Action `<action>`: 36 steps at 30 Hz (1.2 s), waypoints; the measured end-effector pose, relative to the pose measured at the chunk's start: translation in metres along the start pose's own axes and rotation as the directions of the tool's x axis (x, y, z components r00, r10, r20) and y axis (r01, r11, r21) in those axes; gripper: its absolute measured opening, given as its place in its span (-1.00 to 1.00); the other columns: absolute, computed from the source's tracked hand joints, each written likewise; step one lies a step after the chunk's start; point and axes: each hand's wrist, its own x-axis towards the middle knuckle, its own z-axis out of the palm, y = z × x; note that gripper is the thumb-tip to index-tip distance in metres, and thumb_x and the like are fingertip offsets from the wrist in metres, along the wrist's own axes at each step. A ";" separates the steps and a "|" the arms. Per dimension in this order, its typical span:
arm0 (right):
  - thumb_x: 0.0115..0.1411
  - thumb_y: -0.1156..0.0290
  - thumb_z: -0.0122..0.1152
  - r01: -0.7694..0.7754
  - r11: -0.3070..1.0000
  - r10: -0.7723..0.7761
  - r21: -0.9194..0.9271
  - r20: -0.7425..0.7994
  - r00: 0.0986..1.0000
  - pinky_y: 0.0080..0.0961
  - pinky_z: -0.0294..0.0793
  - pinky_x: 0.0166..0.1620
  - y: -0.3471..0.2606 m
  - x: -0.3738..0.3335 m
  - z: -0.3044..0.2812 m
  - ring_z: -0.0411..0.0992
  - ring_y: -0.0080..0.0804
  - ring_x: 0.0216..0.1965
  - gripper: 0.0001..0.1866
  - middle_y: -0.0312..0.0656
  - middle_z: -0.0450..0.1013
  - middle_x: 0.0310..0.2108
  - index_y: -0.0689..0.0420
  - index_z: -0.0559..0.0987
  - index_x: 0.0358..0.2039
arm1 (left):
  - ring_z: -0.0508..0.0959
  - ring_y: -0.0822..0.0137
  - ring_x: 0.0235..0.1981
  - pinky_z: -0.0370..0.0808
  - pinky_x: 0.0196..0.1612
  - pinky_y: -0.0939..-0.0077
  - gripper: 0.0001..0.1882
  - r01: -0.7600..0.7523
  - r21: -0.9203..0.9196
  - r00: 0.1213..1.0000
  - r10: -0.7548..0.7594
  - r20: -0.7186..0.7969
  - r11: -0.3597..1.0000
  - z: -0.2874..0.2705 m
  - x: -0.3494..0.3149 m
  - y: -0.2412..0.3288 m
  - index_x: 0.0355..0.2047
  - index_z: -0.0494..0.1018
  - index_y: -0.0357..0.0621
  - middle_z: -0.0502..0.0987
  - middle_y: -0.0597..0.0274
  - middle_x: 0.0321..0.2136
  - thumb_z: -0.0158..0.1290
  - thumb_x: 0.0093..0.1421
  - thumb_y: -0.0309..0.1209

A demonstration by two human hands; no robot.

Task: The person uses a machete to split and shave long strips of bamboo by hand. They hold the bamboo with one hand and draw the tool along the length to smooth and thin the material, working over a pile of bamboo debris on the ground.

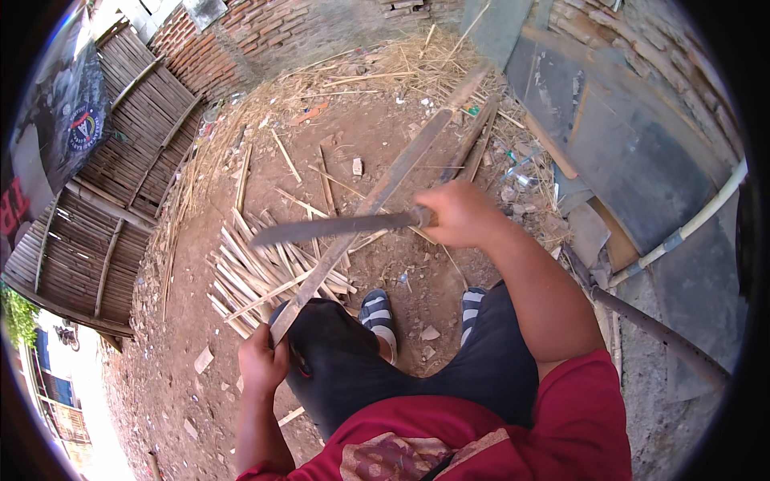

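Note:
My left hand [263,361] is closed around the near end of a long flat strip of wood or bamboo [403,160], beside my left knee. The strip slants away from me to the upper right. In my right hand [467,215], the fingers wrap the handle of a machete [329,229]. Its long dark blade points left and crosses above the strip. Whether blade and strip touch, I cannot tell. Below the blade's tip, a pile of split pale sticks [249,268] lies on the dirt, left of my feet.
Dark boards [473,140] lie ahead on the right, near scattered straw [401,60]. A large grey sheet panel [618,136] leans at the right, with a pipe [682,220] across it. A bamboo slat fence [136,120] stands left. A brick wall [257,40] closes the back.

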 end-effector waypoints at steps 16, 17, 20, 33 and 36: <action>-0.02 0.34 0.36 0.197 0.957 -0.216 -0.211 -0.072 0.974 -0.10 0.56 -0.23 -0.015 0.002 0.016 0.60 -0.07 -0.31 -0.77 -0.12 0.57 -0.46 0.05 0.58 -0.31 | 0.49 -0.18 -0.62 0.41 -0.53 0.06 -0.78 -0.077 0.187 0.985 0.104 -0.135 0.979 -0.002 -0.021 -0.058 -0.56 0.29 -0.17 0.43 -0.07 -0.68 0.14 0.08 -0.46; -0.01 0.34 0.36 0.153 0.968 -0.170 -0.197 -0.069 0.983 -0.11 0.56 -0.23 -0.008 0.004 0.013 0.60 -0.06 -0.31 -0.76 -0.11 0.57 -0.46 0.06 0.59 -0.29 | 0.49 -0.17 -0.63 0.41 -0.54 0.06 -0.79 -0.055 0.198 0.981 0.090 -0.173 0.979 -0.002 -0.025 -0.065 -0.55 0.29 -0.16 0.42 -0.06 -0.69 0.14 0.08 -0.47; 0.04 0.29 0.38 -0.231 0.973 0.230 0.029 -0.263 0.937 -0.13 0.57 -0.18 0.048 0.000 -0.007 0.59 -0.01 -0.27 -0.67 -0.05 0.60 -0.37 0.07 0.63 -0.15 | 0.49 -0.15 -0.65 0.41 -0.56 0.07 -0.80 -0.033 0.213 0.971 0.082 -0.225 0.976 -0.015 -0.025 -0.064 -0.54 0.31 -0.15 0.42 -0.03 -0.70 0.14 0.07 -0.48; -0.04 0.34 0.42 0.264 0.928 -0.290 -0.263 -0.065 0.955 -0.09 0.54 -0.26 -0.018 0.001 0.018 0.57 -0.03 -0.31 -0.72 -0.16 0.51 -0.47 0.07 0.51 -0.35 | 0.49 -0.11 -0.67 0.41 -0.57 0.09 -0.84 -0.106 0.199 0.979 0.137 -0.149 0.974 -0.004 -0.025 -0.052 -0.55 0.30 -0.17 0.40 0.01 -0.72 0.09 0.01 -0.52; 0.04 0.29 0.39 -0.040 0.993 0.026 -0.106 -0.130 0.991 -0.10 0.57 -0.21 0.015 0.003 0.001 0.59 0.03 -0.32 -0.72 -0.08 0.59 -0.45 0.12 0.59 -0.26 | 0.49 -0.10 -0.68 0.41 -0.58 0.11 -0.82 -0.053 0.208 0.985 0.085 -0.149 0.977 -0.013 -0.031 -0.061 -0.56 0.28 -0.17 0.40 0.01 -0.73 0.10 0.03 -0.51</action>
